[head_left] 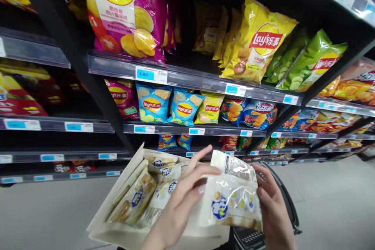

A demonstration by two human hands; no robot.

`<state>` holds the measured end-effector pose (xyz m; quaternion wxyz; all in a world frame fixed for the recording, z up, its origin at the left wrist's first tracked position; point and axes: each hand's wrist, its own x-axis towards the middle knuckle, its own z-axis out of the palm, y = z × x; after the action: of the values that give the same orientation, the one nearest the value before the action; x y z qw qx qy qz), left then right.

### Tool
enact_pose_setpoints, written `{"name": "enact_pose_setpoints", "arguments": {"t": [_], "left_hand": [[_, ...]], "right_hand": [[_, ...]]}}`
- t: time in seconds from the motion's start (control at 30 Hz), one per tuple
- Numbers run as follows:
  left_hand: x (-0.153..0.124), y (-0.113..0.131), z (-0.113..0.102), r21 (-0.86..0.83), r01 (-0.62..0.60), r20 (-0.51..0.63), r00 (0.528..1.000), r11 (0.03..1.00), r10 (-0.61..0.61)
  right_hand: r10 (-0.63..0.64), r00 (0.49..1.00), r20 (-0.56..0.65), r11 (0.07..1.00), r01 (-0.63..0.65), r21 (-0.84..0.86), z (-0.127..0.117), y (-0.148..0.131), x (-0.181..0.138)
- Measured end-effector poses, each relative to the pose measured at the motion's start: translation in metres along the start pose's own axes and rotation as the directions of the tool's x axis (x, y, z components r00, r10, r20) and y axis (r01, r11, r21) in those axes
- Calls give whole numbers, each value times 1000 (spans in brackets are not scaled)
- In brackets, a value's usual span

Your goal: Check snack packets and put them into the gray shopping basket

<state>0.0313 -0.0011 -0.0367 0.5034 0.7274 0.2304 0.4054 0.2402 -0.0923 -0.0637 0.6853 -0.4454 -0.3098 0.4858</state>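
Two cream-coloured snack bags with blue logos are in front of me, one overlapping the other. The nearer snack bag (234, 203) has its logo towards me; the farther snack bag (234, 167) shows above it. My right hand (274, 203) grips both at their right edges, thumb on the near side. My left hand (184, 199) has its fingers bent against their left edges, with the index finger raised. Below and to the left, an open cardboard box (114, 199) holds several similar snack bags (136, 199), partly covered by my left hand and forearm.
Black shelves with price-tag rails (187, 80) stand ahead, carrying purple chip bags (125, 11), yellow chip bags (260, 43), green chip bags (315, 64) and small blue chip bags (154, 103). A black basket (249, 238) sits beneath my right hand. Grey floor (331, 203) shows at right.
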Motion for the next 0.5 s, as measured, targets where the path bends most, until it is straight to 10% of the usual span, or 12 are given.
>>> {"name": "enact_pose_setpoints", "arguments": {"t": [0.23, 0.5], "left_hand": [[-2, 2, 9, -111, 361, 112, 930, 926, -349], [0, -9, 17, -155, 350, -17, 934, 924, -357]], "right_hand": [[-252, 967, -40, 933, 232, -276, 6, 6, -16], [-357, 903, -238, 920, 297, -255, 4, 27, -24]]}}
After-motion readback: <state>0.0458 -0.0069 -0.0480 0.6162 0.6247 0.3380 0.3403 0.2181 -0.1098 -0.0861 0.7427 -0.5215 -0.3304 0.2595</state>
